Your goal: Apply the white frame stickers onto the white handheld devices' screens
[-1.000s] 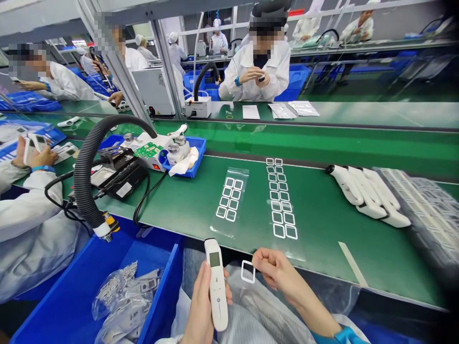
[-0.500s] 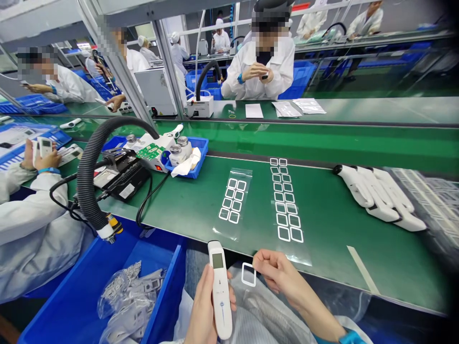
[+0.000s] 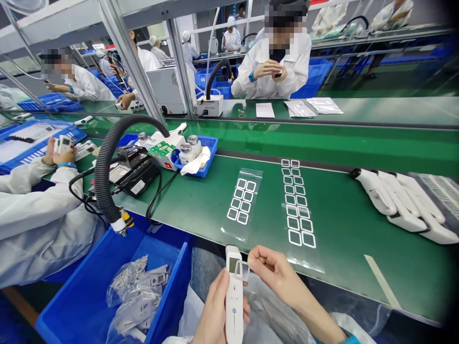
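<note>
A white handheld device (image 3: 234, 298) with a small grey screen stands nearly upright in my left hand (image 3: 214, 306), whose fingers wrap round it. Between the thumb and fingertips of my right hand (image 3: 274, 272) is a thin white square frame (image 3: 245, 271), which overlaps the right side of the screen; whether the two touch I cannot tell. On the green table lie a clear sheet with white square frames (image 3: 245, 202) and, to its right, a longer sheet of such frames (image 3: 300, 203). Several white devices (image 3: 401, 203) lie side by side at the right.
A blue bin (image 3: 172, 286) with bagged white parts stands at lower left. Above it hangs a black flexible hose (image 3: 102, 167). A small blue tray (image 3: 211, 143) holds bottles and a cloth. Another person's hands (image 3: 62, 150) hold a device at left; a person (image 3: 276, 62) sits opposite.
The white square frame has moved left with my right hand, from beside the device to over its screen. The view has shifted, so the table's contents appear further right.
</note>
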Available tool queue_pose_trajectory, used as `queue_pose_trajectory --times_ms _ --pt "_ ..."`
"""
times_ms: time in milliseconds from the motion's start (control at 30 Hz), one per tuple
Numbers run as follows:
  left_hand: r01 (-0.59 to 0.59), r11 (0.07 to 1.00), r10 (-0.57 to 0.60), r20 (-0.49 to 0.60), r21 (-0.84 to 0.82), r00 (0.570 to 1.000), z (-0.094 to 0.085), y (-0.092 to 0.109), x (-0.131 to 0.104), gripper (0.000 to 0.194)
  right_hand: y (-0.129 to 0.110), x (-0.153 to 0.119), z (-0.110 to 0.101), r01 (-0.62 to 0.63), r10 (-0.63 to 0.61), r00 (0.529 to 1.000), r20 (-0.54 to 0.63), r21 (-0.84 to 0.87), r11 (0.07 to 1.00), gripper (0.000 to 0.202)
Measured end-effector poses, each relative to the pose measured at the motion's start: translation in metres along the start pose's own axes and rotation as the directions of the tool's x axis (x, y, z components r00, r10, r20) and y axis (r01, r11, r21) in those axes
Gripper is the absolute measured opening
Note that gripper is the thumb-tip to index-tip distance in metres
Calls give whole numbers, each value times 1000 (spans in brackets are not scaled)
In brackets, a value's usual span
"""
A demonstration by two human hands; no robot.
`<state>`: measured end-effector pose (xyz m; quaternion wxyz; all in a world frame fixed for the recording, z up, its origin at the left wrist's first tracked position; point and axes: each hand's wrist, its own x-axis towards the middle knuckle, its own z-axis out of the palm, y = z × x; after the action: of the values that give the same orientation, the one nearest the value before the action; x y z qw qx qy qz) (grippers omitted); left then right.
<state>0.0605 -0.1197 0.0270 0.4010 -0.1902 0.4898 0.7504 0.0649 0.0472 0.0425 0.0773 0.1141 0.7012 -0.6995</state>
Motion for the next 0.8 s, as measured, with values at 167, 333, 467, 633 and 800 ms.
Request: queue_pose_trajectory --times_ms 167,333,467,633,800 --pt "20 1000 -20 29 6 999 5 3 -3 60 -7 5 9 37 -33 998 49 -99 994 31" --pt "36 999 -36 19 -25 999 6 4 -3 60 -10 1 13 132 -121 991 54 -297 946 29" --pt "29 999 -29 -1 -41 1000 7 4 -1 60 -4 -5 14 320 -359 932 48 -577 752 26" --pt "0 999 -1 -18 -48 1000 6 3 -1 55 9 -14 12 455 -576 800 168 -797 398 24" --pt "-39 999 39 25 -25 999 3 3 -1 53 11 -15 7 475 -547 832 91 -627 617 26"
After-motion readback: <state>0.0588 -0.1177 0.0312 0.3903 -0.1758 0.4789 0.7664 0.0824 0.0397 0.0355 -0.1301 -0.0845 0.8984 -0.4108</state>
